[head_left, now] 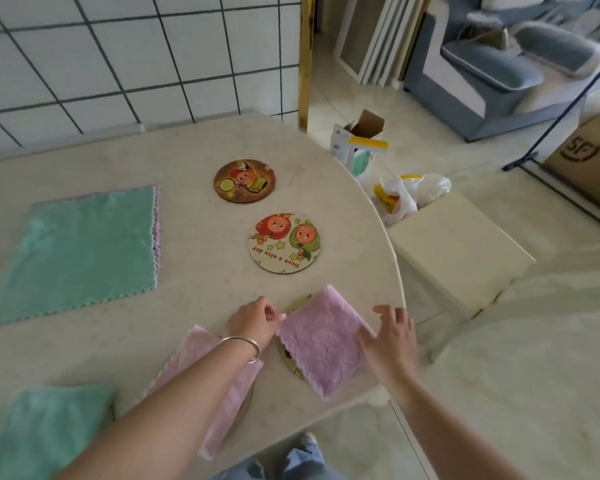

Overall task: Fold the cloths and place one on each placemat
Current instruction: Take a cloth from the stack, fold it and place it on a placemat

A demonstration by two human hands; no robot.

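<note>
1. Cloths folded so far, as we judge it: a pink cloth (321, 344) lies on a mostly hidden placemat (293, 367) at the bench (194, 143) edge
2. Our left hand (253, 322) pinches its left corner; our right hand (390, 336) rests flat on its right side, fingers straight
3. A second folded pink cloth (219, 386) and a folded green cloth (42, 431) lie nearer us
4. Left to do: two round placemats (245, 180) (284, 243) lie bare, and the unfolded stack (80, 251) waits
</note>
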